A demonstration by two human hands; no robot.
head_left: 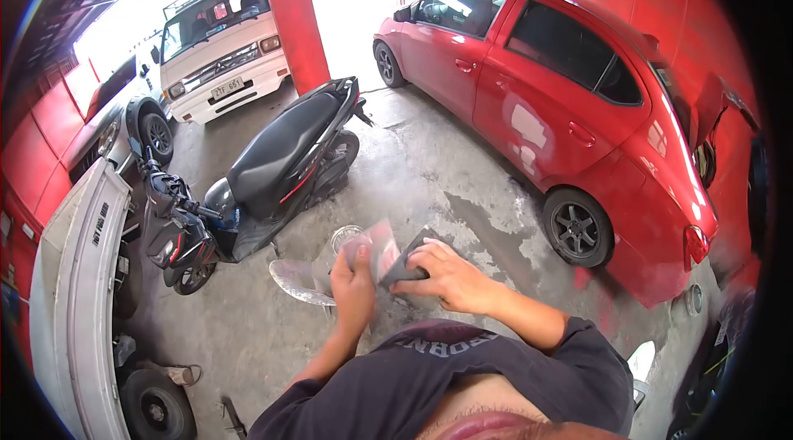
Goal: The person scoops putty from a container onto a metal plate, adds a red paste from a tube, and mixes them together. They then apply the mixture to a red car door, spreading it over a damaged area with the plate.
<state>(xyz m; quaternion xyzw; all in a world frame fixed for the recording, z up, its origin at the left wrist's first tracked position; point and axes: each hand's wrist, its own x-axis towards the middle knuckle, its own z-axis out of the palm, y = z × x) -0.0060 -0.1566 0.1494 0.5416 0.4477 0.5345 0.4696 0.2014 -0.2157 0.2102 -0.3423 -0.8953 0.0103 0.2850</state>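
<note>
My left hand (353,283) is closed on a flat, pale pinkish sheet (378,247), thumb on its face. Just to the right, my right hand (446,276) holds a dark grey flat piece (411,265) between thumb and fingers. The two pieces meet or overlap in front of my chest; blur hides whether they touch. Below and left of them lies a pale, rounded object (301,281), partly behind my left hand. A round whitish item (346,236) shows just beyond the sheet.
A red car (529,93) with pale patches stands at the right. A black scooter (273,163) is parked at the left, with a white van (216,43) behind. A white panel (78,275) and a tyre (157,407) are at the lower left.
</note>
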